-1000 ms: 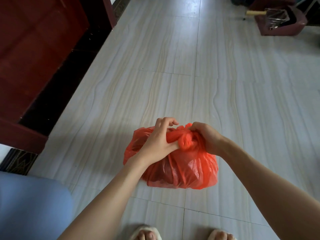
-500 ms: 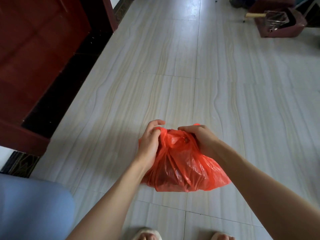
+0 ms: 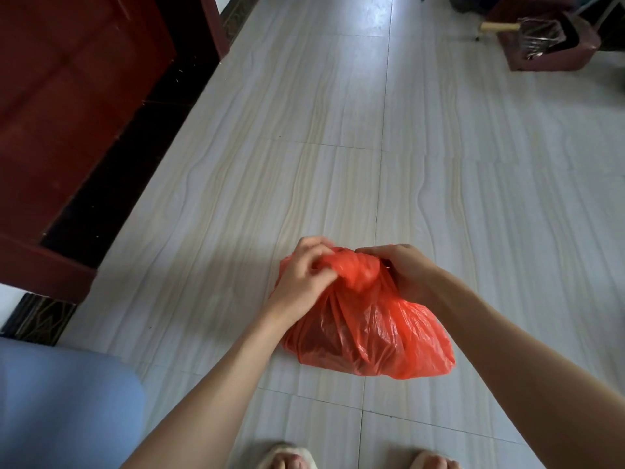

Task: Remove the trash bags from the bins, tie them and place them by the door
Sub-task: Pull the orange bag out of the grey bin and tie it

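Left hand (image 3: 304, 274): your fingers curl round the bag's gathered top.
Right hand (image 3: 404, 270): grips the knot's other side.
Red trash bag (image 3: 368, 336): on the tiled floor (image 3: 304, 157) — just ahead of your 2 feet.

The trash bag (image 3: 368, 330) sits on the floor (image 3: 304, 137) between both hands, the door (image 3: 67, 106) far left, a bin (image 3: 554, 42) far behind right

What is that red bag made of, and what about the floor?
The red bag looks like thin, shiny plastic film: it crinkles, glints and shows dark contents through it. The floor looks like glazed tile, probably ceramic: straight grout lines, wavy printed streaks and a bright reflection.
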The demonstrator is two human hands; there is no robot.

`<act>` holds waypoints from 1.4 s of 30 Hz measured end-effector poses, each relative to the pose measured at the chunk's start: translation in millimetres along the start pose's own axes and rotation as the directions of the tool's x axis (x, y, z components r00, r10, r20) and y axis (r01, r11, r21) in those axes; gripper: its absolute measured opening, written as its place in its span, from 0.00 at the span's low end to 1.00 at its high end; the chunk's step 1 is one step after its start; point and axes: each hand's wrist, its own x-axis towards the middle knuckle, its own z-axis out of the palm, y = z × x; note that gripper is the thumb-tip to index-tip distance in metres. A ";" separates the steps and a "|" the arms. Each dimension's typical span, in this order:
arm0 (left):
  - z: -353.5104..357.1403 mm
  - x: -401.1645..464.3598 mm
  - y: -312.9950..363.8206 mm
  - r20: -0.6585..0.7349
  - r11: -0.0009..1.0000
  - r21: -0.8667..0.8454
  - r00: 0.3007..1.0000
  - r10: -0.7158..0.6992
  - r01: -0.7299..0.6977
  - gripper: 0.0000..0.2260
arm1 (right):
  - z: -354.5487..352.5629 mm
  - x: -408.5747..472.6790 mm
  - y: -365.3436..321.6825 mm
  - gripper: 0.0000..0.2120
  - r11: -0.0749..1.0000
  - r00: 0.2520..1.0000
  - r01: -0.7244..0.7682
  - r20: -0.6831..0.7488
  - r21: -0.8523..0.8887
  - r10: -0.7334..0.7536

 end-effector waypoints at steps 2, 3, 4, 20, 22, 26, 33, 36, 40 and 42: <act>0.5 9.2 12.8 -0.139 0.823 -0.548 0.955 -0.264 0.147 0.06 | -0.1 2.7 2.5 0.08 0.998 0.997 0.043 -0.068 -0.041 -0.046; -1.8 15.0 15.6 -0.168 0.701 -0.699 0.919 -0.356 0.143 0.13 | -3.4 4.6 4.5 0.09 0.996 0.991 0.059 -0.117 -0.069 -0.066; -5.2 20.9 14.2 -0.177 0.622 -0.769 0.883 -0.434 0.151 0.19 | -7.7 5.7 6.8 0.10 0.994 0.986 0.061 -0.151 -0.086 -0.073; -58.8 -3.0 -32.0 -0.236 0.528 -0.794 0.649 -0.724 0.300 0.28 | -59.4 20.0 20.5 0.14 0.992 0.848 0.069 -0.516 -0.110 -0.116; -63.2 -1.7 -30.6 -0.181 0.497 -0.796 0.649 -0.739 0.344 0.24 | -61.6 17.5 20.2 0.12 0.986 0.853 0.102 -0.499 -0.134 -0.156; -88.4 -8.1 -25.9 0.051 0.451 -0.663 0.637 -0.769 0.598 0.14 | -66.9 14.2 26.9 0.13 0.972 0.860 0.163 -0.457 -0.171 -0.225; -72.3 -8.5 -5.8 0.354 0.322 -0.761 0.777 -0.521 0.563 0.25 | -61.2 18.7 33.5 0.14 0.948 0.873 0.170 -0.405 -0.271 -0.272; -51.5 8.8 -1.2 0.178 0.434 -0.781 0.826 -0.534 0.449 0.09 | -53.9 22.4 34.8 0.14 0.942 0.879 0.172 -0.387 -0.289 -0.279; -23.0 5.4 -11.8 0.006 0.679 -0.368 0.731 -0.682 0.635 0.02 | -48.5 22.9 34.2 0.14 0.948 0.888 0.199 -0.364 -0.247 -0.281; -5.1 -2.2 -15.1 0.029 0.719 -0.212 0.739 -0.673 0.662 0.10 | -47.9 24.2 33.8 0.14 0.947 0.886 0.206 -0.365 -0.246 -0.287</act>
